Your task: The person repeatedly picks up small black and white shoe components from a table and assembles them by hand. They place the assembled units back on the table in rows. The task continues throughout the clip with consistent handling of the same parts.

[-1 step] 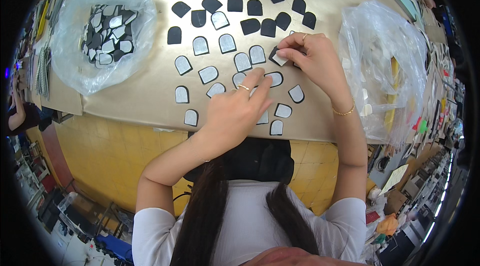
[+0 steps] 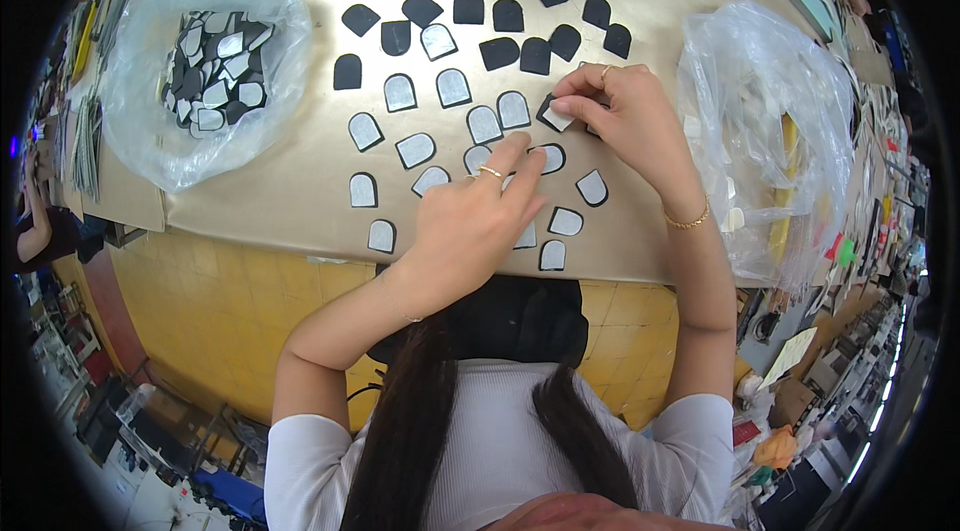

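right hand [image 2: 625, 121] has its fingers pinched around one small arch-shaped piece [image 2: 556, 116], lifted a bit off the tan surface [image 2: 280, 181] with the pale face showing. left hand [image 2: 475, 221] lies flat and loose, holding nothing, fingertips resting among the grey-faced pieces [image 2: 415, 149] laid out in rows. so the held piece sits just up and to the right of the left fingertips, close. black pieces [image 2: 500, 16] lie further back, and a clear bag of more pieces [image 2: 205, 66] sits far left.
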A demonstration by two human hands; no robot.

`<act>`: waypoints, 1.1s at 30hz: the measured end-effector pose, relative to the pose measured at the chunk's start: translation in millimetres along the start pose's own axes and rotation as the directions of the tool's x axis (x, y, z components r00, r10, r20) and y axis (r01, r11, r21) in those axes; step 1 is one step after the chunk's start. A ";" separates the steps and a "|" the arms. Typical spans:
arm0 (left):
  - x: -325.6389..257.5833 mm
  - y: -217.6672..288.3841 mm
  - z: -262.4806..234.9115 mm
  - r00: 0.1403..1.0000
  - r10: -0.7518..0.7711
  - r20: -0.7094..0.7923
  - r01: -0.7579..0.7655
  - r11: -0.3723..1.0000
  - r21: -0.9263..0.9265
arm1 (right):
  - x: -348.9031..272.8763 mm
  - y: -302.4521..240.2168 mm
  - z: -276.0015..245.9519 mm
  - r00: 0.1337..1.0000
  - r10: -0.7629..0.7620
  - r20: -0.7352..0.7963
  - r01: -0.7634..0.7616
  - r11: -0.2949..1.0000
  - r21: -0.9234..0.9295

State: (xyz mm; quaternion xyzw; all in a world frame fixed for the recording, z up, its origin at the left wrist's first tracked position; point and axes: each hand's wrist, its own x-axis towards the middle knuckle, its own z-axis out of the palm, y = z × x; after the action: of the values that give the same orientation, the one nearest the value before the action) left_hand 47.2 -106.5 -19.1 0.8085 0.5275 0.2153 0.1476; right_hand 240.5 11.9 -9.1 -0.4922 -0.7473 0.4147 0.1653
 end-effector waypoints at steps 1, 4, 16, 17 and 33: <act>2.9 0.6 0.5 1.000 0.001 0.015 -0.001 1.000 0.009 | 2.7 0.9 0.5 1.000 -0.022 0.003 0.022 0.999 -0.028; 10.1 1.5 3.0 0.999 0.002 0.038 -0.003 1.000 0.022 | 6.5 2.8 0.5 0.998 -0.058 0.020 0.060 0.992 -0.112; 18.9 2.3 13.4 0.999 -0.019 0.033 0.017 0.998 0.052 | 9.7 -2.4 4.1 0.992 -0.129 -0.001 0.120 0.921 -0.371; 19.6 2.8 14.4 1.000 -0.008 0.018 0.007 0.998 0.058 | 9.7 -2.4 5.2 0.992 -0.126 -0.003 0.115 0.915 -0.386; 27.7 4.6 13.1 0.989 0.030 0.141 -0.057 0.980 0.191 | -7.5 19.3 15.2 0.903 -0.323 -0.283 0.156 0.861 -0.484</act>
State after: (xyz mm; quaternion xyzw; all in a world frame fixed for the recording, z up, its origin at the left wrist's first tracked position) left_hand 67.2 -83.2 -23.0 0.8433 0.5167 0.1095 0.0992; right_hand 245.5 1.8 -32.1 -0.4851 -0.8365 0.1103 0.2297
